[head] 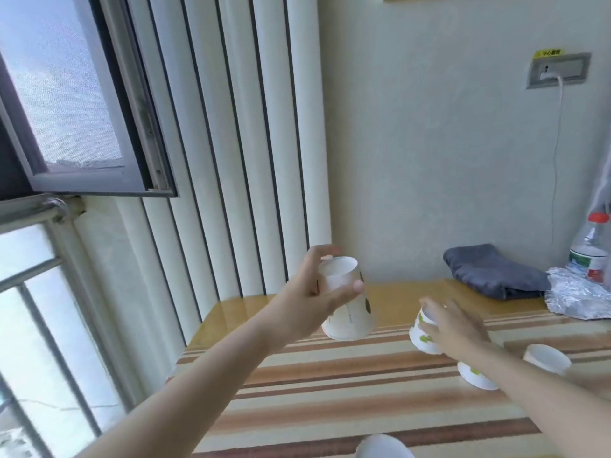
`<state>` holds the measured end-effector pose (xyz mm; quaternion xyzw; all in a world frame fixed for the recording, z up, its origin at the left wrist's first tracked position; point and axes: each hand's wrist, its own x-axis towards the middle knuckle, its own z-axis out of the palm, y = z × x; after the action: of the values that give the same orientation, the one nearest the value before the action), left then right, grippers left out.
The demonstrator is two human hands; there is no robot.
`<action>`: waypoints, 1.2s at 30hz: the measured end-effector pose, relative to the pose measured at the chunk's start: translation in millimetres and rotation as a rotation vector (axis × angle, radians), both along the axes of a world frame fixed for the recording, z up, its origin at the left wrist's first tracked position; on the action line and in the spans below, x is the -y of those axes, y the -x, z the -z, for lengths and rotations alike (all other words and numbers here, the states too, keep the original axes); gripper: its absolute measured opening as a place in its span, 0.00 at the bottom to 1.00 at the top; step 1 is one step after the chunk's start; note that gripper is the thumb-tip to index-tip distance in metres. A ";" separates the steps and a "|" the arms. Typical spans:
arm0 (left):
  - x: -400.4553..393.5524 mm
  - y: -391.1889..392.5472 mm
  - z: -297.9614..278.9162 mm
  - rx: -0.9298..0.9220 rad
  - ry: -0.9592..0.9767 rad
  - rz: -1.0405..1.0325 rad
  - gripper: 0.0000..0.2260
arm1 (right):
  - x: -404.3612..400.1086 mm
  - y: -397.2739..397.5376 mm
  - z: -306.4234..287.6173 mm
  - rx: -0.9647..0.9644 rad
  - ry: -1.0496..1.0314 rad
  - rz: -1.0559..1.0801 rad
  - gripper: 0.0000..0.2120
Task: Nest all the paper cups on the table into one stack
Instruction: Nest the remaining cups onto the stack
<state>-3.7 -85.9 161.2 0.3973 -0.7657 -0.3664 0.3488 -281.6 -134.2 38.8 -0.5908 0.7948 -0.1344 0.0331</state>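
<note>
1. Holding a white paper cup [347, 302] upside down in the air, the left hand [312, 299] is up above the striped surface [330, 391].
2. This cup's flat bottom points up and toward the camera. Its wide mouth points down and away. Its long way runs almost straight up and down, leaning a little.
3. The left grip is wrapped around the top part of the cup. The thumb [350, 290] lies across the front, and the other fingers go around the back.
4. The right hand [453, 325] is lower, close to the surface. It is on a second cup with green spots [421, 335].
5. That cup is upside down too and tips to the left. Its bottom is under the fingers, and its mouth points down toward the surface.
6. The right grip is curled over the cup, but the picture is blurry there, so I cannot tell how tight it is.
7. A third cup [477, 378] sits partly behind the right wrist. Only its lower part with a green spot shows.
8. A fourth cup [547, 358] is to the right of it, upside down, with its flat bottom up.
9. One more white cup [383, 446] shows at the bottom edge, too cut off to tell which way it points.
10. At the far end lie a folded grey cloth [492, 276], a crinkled silver bag [578, 299] and a water bottle [591, 249] with a red cap.
</note>
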 end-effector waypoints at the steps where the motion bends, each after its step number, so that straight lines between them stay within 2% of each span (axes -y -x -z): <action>1: -15.3 -5.0 -7.5 0.001 0.004 0.018 0.22 | -9.7 -10.6 -12.4 0.089 0.055 -0.050 0.23; 4: -57.6 -17.2 -17.0 -0.011 0.010 0.089 0.21 | -51.1 -38.7 -54.6 0.284 0.216 -0.154 0.30; 10: -133.5 -23.5 1.5 -0.016 -0.001 0.180 0.19 | -149.8 -59.7 -125.7 0.389 0.429 -0.222 0.24; 17: -158.3 -15.5 63.6 0.066 -0.083 0.138 0.23 | -233.6 -70.6 -146.4 0.484 0.525 -0.348 0.21; 24: -165.3 -39.9 89.5 -0.048 -0.269 0.203 0.40 | -248.4 -102.3 -128.6 0.438 0.400 -0.551 0.23; 28: -157.2 -68.7 84.0 -0.140 -0.289 0.194 0.36 | -241.8 -114.6 -105.6 0.387 0.289 -0.593 0.24; 32: -133.6 -75.2 75.7 -0.375 -0.396 0.121 0.37 | -240.5 -121.8 -75.1 0.391 0.146 -0.621 0.24; 36: -101.2 -55.7 72.4 -0.401 -0.433 0.094 0.33 | -237.1 -116.4 -61.7 0.444 0.070 -0.631 0.23</action>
<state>52.0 15.4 88.8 0.3461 -0.6032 -0.6082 0.3828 -165.1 102.9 100.5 -0.7636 0.5425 -0.2693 0.2238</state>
